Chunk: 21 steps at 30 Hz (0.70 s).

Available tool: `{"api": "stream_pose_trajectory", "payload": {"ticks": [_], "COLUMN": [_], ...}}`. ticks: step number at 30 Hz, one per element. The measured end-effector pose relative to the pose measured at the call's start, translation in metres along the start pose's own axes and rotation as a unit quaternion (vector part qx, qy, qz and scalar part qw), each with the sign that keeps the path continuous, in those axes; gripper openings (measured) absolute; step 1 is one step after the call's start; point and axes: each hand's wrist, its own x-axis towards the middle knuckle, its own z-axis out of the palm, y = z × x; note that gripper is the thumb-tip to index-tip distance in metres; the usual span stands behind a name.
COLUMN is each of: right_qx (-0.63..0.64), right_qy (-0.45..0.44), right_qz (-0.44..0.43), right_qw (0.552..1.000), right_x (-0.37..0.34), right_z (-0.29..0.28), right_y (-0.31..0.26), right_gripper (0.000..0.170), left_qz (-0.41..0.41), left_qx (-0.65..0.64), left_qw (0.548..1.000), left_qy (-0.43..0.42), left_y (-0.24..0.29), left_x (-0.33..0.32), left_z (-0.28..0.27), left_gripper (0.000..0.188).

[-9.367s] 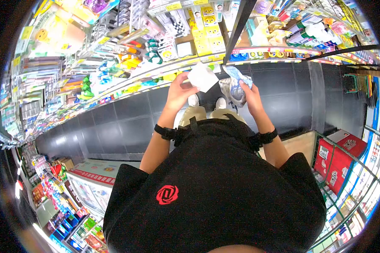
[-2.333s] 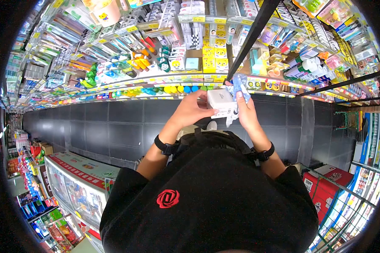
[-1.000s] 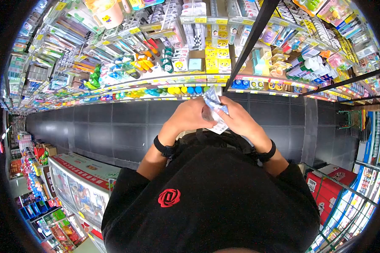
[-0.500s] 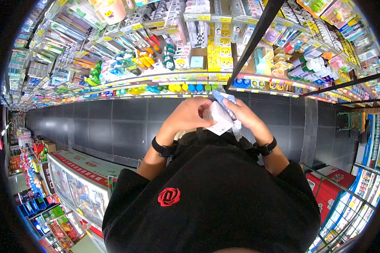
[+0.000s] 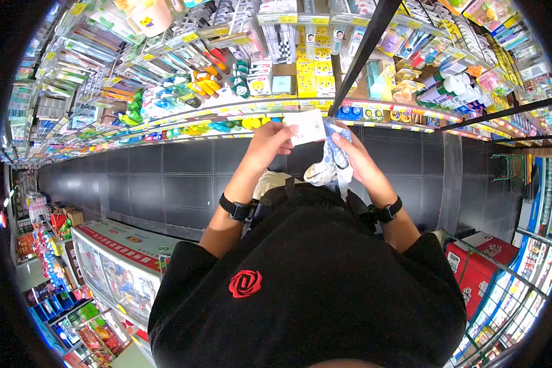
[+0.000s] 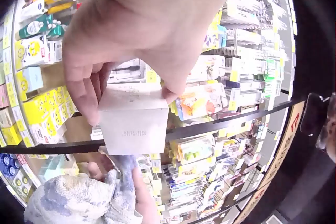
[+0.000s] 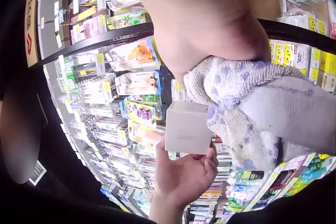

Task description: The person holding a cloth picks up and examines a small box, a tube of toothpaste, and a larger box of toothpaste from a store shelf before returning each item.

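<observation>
In the head view my left hand (image 5: 267, 147) pinches a small white box (image 5: 308, 127) between thumb and fingers, up in front of the shelf. Faint small print marks one of the white box's faces (image 6: 134, 132) in the left wrist view. My right hand (image 5: 357, 158) grips a white terry cloth (image 5: 336, 165) with blue spots, which hangs bunched below the fingers. Seen from the right wrist, the folded terry cloth (image 7: 236, 85) lies right beside the box (image 7: 184, 129). Most of the right hand's fingers are hidden behind the cloth.
Store shelves in front carry yellow boxes (image 5: 306, 84), tubes and hanging packs, with a black post (image 5: 365, 55) between sections. Dark tiled floor (image 5: 184, 168) runs below. A glass-sided case (image 5: 119, 264) stands behind on the left, a red box (image 5: 472, 267) on the right.
Half a second ago both hands were close together at the box. Now the box is turned and farther toward the shelf, and the cloth hangs looser from my right hand.
</observation>
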Motion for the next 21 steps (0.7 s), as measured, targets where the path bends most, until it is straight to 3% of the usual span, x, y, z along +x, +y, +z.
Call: {"api": "stream_pose_trajectory", "payload": {"ticks": [4,9,13,19,21], "right_qx": [0.006,0.055,0.076,-0.013,0.111], "right_qy": [-0.011,-0.01,0.004,0.04,0.028], "right_qz": [-0.027,0.025,0.018,-0.018,-0.006], "right_qw": [1.0,0.998,0.997,0.999,0.993], "right_x": [0.002,0.004,0.002,0.002,0.003], "right_z": [0.002,-0.003,-0.004,-0.008,-0.007], "right_y": [0.007,0.007,0.007,0.005,0.003], "right_gripper": [0.066,0.049,0.043,0.043,0.042], "left_qz": [0.028,0.071,0.094,0.101,0.078], "left_qx": [0.023,0.103,0.151,0.157,0.115], "left_qw": [0.999,0.992,0.984,0.982,0.989], "left_qy": [0.005,0.018,0.017,-0.028,-0.052], "left_y": [-0.002,-0.003,-0.016,-0.01,-0.003], "left_x": [0.0,-0.001,0.005,0.006,0.003], "left_z": [0.014,0.016,0.014,0.013,0.013], "left_gripper": [0.055,0.061,0.062,0.057,0.057]}}
